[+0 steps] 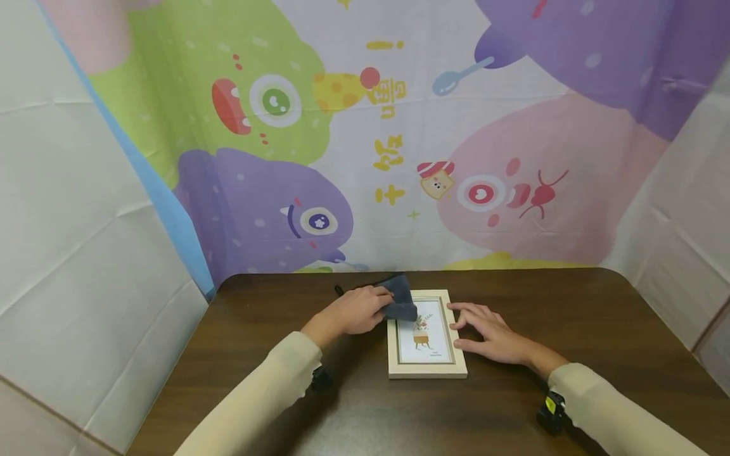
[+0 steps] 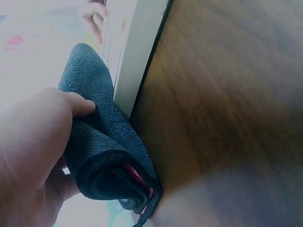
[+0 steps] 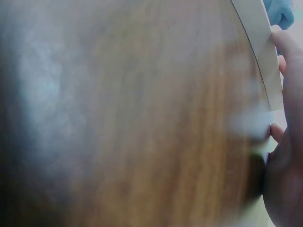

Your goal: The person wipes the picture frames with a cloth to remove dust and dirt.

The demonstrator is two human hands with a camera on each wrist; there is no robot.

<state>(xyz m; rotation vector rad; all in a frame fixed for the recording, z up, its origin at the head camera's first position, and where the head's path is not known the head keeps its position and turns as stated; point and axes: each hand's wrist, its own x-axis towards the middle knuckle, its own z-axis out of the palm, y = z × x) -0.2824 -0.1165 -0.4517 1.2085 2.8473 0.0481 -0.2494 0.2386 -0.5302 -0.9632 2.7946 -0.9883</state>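
Note:
A cream picture frame point(image 1: 428, 371) lies flat on the table, its picture showing a plant on a small stool. Over the frame's upper left corner my left hand point(image 1: 356, 309) grips a folded dark grey-blue cloth point(image 1: 402, 297). In the left wrist view the thumb presses on the cloth point(image 2: 97, 80), whose dark edging and a bit of pink show at the fold. My right hand point(image 1: 493, 334) rests at the frame's right side, fingers fairly straight, with fingertips and thumb touching its edge. The right wrist view catches only part of that hand point(image 3: 289, 156) and the frame's side point(image 3: 262, 42).
The dark brown wooden table point(image 1: 256, 405) has rounded far corners. Behind it hangs a curtain point(image 1: 399, 240) with cartoon monsters. Pale wall panels point(image 1: 85, 253) flank the table on the left and right.

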